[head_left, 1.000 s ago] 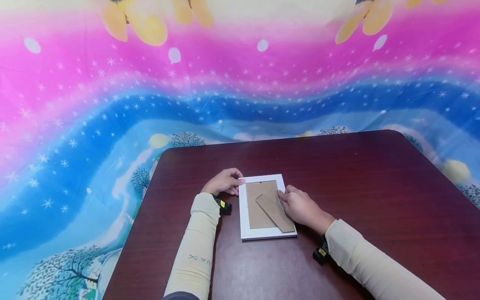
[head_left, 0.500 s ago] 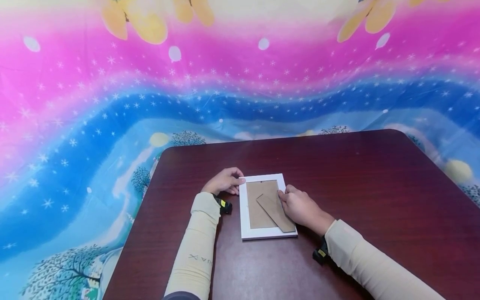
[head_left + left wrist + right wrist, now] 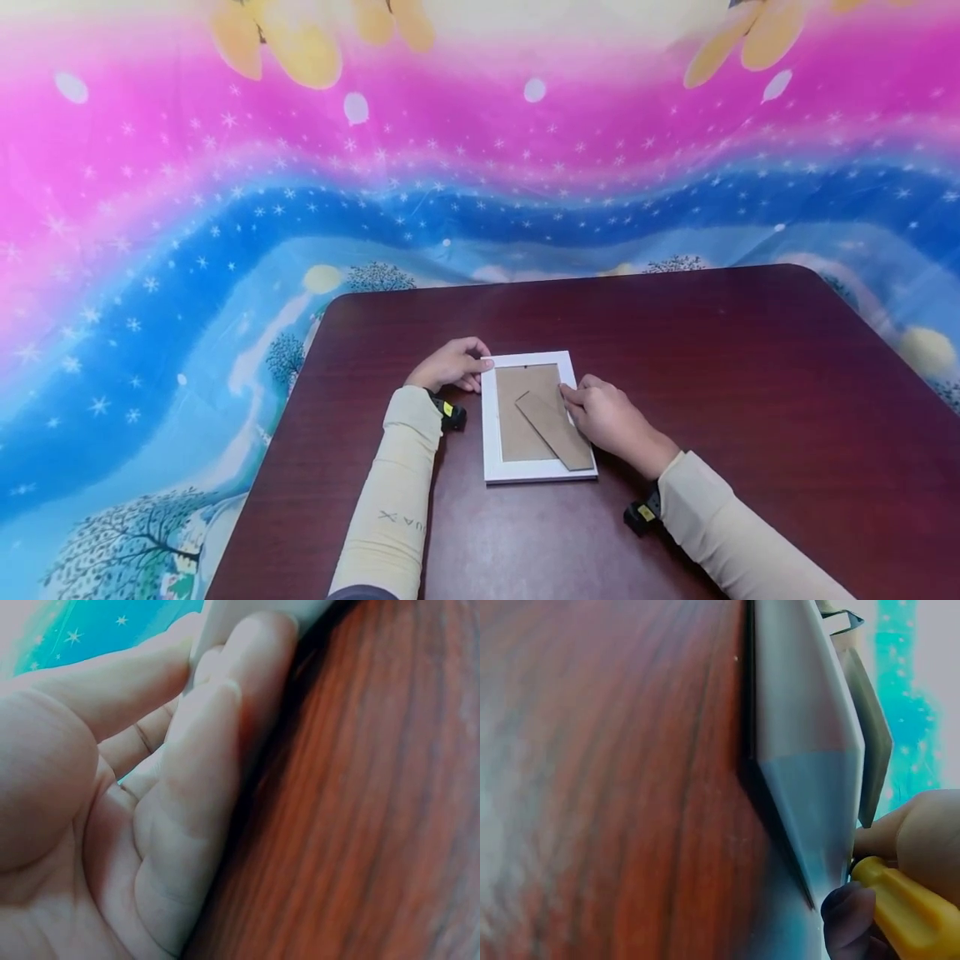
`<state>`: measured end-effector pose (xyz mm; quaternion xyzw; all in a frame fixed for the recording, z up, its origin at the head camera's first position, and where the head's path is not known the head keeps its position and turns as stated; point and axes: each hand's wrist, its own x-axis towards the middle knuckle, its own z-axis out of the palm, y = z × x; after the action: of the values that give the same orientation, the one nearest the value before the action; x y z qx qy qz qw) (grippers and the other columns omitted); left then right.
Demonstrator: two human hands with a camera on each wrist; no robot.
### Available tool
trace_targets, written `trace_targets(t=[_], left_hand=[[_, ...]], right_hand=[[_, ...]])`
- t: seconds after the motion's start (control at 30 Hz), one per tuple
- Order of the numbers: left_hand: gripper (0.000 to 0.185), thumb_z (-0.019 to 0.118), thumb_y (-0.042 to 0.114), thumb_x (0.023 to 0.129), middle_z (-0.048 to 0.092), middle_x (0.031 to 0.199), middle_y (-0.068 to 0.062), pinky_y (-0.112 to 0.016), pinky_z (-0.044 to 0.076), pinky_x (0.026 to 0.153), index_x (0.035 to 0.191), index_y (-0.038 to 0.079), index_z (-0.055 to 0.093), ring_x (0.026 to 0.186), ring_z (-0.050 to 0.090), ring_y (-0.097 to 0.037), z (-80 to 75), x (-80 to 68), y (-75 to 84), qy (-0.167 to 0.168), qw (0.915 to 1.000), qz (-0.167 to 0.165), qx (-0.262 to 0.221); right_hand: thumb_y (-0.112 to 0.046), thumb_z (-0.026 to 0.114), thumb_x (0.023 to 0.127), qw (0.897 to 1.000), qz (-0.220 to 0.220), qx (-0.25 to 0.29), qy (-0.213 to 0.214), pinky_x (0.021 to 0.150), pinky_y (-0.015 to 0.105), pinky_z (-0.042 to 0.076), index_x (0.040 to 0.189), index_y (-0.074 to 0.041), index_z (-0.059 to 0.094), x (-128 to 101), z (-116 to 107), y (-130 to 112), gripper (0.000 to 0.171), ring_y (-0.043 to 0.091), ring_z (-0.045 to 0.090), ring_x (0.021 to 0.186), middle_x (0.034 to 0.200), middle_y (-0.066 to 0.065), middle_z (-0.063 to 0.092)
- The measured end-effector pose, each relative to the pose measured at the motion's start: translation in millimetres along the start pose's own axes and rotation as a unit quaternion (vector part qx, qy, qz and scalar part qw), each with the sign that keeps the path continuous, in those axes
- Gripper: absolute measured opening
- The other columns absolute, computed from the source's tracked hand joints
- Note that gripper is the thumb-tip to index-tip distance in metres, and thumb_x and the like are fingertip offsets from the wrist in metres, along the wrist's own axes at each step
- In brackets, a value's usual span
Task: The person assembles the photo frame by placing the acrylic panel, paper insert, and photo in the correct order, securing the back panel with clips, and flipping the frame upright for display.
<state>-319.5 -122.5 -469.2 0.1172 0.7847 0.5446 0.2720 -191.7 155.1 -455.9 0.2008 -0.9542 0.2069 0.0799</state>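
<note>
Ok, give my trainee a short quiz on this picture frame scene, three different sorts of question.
1. True or false: the picture frame lies face down on the table.
2. Which hand touches the cardboard stand? A) left hand B) right hand C) neither
3. Fill in: the left hand holds the frame at its far ____ corner.

Key:
1. True, its brown backing faces up.
2. B, the fingers touch the stand's right edge.
3. Left.
</note>
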Motion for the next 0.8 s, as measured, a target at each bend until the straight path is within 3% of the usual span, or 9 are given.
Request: trace_targets(t=[0.43,0.8], left_hand=[[0.022,0.068,0.019,0.094,0.064,0.076,-0.017,-0.031,0.054,0.051,0.109,0.006,0.059,0.056,0.065,-0.023,-1.5,1.1,-2.1,-0.012,0.9999,0.004,-0.006],[0.021,0.067,0.019,0.094,0.063,0.076,-0.016,-0.03,0.054,0.05,0.109,0.006,0.059,0.056,0.065,-0.023,-1.3,-0.5,0.0,-0.013,0.9999,0.006,-0.003]], right_hand=[[-0.012,0.065,0.093,0.995,0.05,0.086,0.006,0.053,0.028,0.041,0.12,-0.004,0.068,2.3,0.6,7.0,0.028,0.011,0.045,0.06,0.077,-0.003,0.054],[-0.013,0.065,0.093,0.992,0.069,0.105,0.009,0.053,0.028,0.04,0.12,-0.005,0.069,2.2,3.3,11.6,0.028,0.011,0.044,0.059,0.075,-0.003,0.051]])
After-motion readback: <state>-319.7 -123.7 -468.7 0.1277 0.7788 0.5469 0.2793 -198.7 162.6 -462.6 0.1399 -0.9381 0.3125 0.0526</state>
